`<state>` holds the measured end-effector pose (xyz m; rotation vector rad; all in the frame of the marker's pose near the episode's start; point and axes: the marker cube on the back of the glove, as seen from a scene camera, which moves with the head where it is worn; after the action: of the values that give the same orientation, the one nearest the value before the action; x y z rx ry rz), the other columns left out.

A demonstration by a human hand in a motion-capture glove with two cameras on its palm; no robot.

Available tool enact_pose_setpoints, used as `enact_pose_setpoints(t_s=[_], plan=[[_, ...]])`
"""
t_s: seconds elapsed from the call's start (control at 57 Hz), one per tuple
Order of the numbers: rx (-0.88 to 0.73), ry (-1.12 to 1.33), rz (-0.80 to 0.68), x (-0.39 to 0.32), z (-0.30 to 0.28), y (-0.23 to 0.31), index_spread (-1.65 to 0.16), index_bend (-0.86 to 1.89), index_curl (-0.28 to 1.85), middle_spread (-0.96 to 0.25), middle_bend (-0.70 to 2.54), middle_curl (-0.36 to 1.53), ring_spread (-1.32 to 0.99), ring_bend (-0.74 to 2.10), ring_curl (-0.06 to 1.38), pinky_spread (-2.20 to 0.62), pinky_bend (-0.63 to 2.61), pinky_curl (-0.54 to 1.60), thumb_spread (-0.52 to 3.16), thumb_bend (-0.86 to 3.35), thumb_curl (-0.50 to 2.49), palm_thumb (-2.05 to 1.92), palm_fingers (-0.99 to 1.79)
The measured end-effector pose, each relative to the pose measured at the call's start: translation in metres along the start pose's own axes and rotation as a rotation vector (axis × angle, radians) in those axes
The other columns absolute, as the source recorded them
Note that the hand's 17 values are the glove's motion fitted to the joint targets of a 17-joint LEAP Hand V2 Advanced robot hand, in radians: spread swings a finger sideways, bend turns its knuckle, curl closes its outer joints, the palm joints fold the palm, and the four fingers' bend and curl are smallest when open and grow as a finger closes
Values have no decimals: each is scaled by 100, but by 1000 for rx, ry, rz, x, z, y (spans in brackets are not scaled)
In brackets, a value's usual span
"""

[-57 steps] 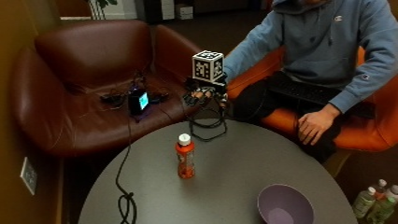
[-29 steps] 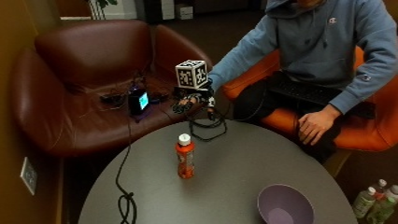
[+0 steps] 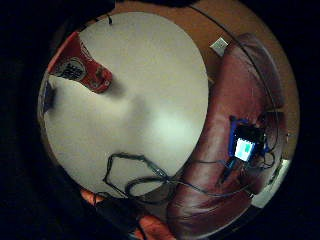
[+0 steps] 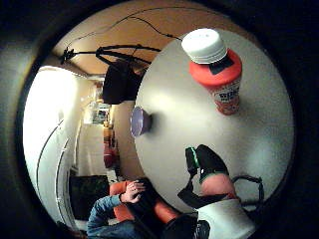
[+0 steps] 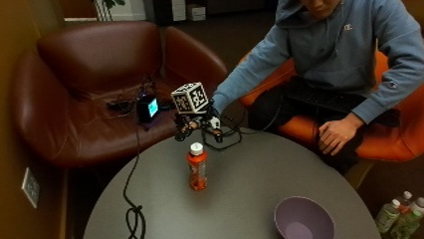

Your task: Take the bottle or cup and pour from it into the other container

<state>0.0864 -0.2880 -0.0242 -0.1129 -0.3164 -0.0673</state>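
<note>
Purple bowl nearest, upright by the front edge of the round grey table, well apart from everything else. Orange bottle next, upright near the table's middle, white cap on. Beyond it, gloved right hand above the table's far edge, close to the bottle but not touching; fingers apart, pointing down, holding nothing.

Step in hand, as judged: reach for the bottle.
- Lower the hand toward the bottle from the far side and wrap thumb and fingers round the body below the cap, not round the cap itself.
- Keep the bottle vertical while closing, since a narrow, tall body is likely to tip under a sideways nudge.
- Avoid the black cable loop lying on the table just under the hand.
- Expect to deal with the cap before any pour.

Farther back: brown leather armchair with a small lit device on its seat.

Not determinable:
- fill level of the bottle;
- wording of the label;
- position of the thumb;
- near rim of the bowl, cut off at the outside view's edge.
</note>
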Motion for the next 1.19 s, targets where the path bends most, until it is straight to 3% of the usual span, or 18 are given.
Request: enact_pose_setpoints(t_s=[0.526,0.701,1.192], plan=[[21,-259,27,30,27,-17,-38,12,19,-13,20,34,-13,41,30,21,48,36,86,-3,45,78,12],[-198,-250,-6,47,30,-19,-39,14,20,-14,20,34,-14,41,30,21,47,35,85,-3,44,77,15],[-286,-233,-81,32,29,-69,-39,15,23,-20,22,35,-16,35,29,18,39,34,82,-3,43,79,23]])
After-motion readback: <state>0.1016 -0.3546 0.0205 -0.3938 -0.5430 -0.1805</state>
